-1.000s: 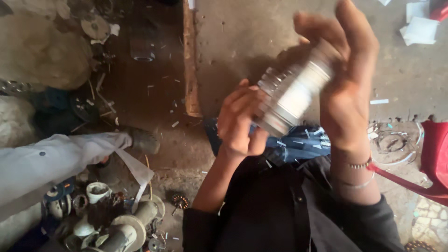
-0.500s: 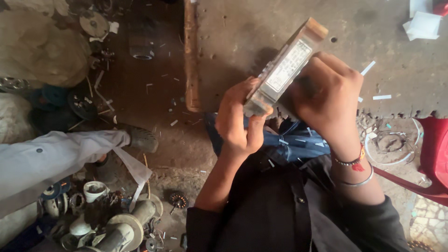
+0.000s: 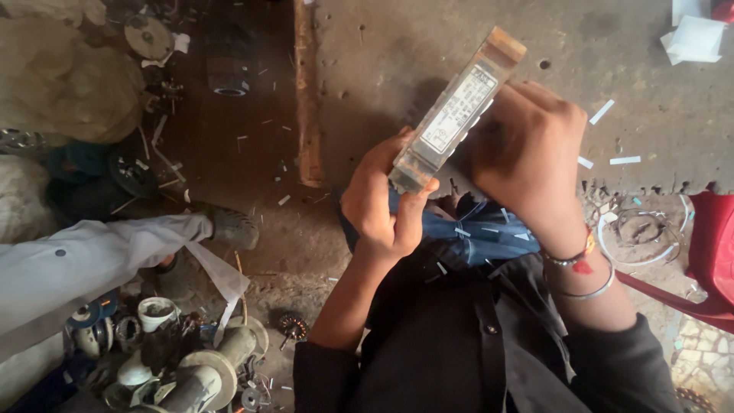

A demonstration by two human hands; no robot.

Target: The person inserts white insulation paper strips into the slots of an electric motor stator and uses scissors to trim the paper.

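Note:
Both my hands hold a long, narrow grey metal block (image 3: pixel 456 109) with a white label on its face, tilted with its far end up and to the right. My left hand (image 3: pixel 380 204) grips the near lower end, thumb on the front edge. My right hand (image 3: pixel 526 157) wraps around the block's middle from the right side, its back turned to me. A blue cloth (image 3: pixel 489 233) lies under the hands on my lap. Bangles and a thread band circle my right wrist (image 3: pixel 582 268).
Another person's leg in a pale trouser (image 3: pixel 84 264) and a shoe (image 3: pixel 233 227) reach in from the left. Metal parts and spools (image 3: pixel 187 359) pile at lower left. A wooden strip (image 3: pixel 307 92) runs down the floor. A red object (image 3: pixel 715 245) sits right.
The block has gone from a blurred, lower tilt to being held higher and steadier. My right hand has dropped from above it to grip its middle from the side.

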